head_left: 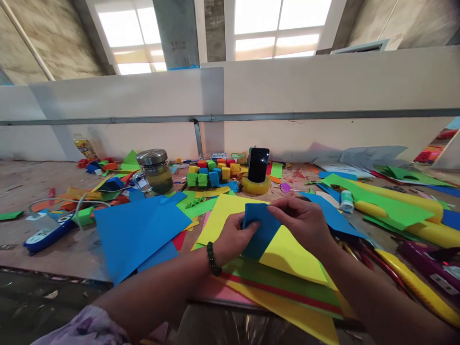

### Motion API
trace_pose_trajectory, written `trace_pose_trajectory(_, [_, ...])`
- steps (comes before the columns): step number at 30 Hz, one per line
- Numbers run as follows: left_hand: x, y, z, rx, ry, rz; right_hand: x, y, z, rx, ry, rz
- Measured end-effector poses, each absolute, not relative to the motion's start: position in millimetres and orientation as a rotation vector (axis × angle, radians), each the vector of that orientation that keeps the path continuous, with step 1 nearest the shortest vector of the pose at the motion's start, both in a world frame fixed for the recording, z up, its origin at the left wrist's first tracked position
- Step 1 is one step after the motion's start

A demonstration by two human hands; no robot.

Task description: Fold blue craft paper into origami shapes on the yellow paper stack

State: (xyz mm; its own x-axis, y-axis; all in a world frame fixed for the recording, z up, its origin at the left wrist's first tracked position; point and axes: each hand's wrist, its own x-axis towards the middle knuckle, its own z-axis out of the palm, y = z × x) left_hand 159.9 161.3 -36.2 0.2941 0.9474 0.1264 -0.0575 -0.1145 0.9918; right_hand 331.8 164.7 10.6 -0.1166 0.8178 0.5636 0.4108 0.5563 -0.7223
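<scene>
A folded piece of blue foam sheet (261, 239) is held up between my hands, above a yellow sheet (291, 256). My left hand (235, 235), with a dark bead bracelet (212, 258) on its wrist, grips the piece at its left side, thumb in front. At the upper right corner, my right hand (302, 220) pinches the blue piece between thumb and fingertips. Under the yellow sheet lie more coloured sheets, green, red and pink. A large blue sheet (143, 230) lies to the left of my hands.
Small coloured foam cubes (213, 172) are grouped at the back, between a lidded glass jar (156, 172) and a phone (258, 165) propped on a yellow tape roll (256, 186). A blue-and-white power strip (48, 233) lies left. Rightward are a small bottle (347, 201) and green sheets (381, 199).
</scene>
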Motion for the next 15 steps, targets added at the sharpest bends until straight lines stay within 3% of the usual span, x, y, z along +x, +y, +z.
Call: trace_pose_trajectory(15, [165.4, 154.1, -30.5, 1.871, 0.905, 1.187, 325.8, 165.8, 5.7, -1.065, -1.674, 0.462])
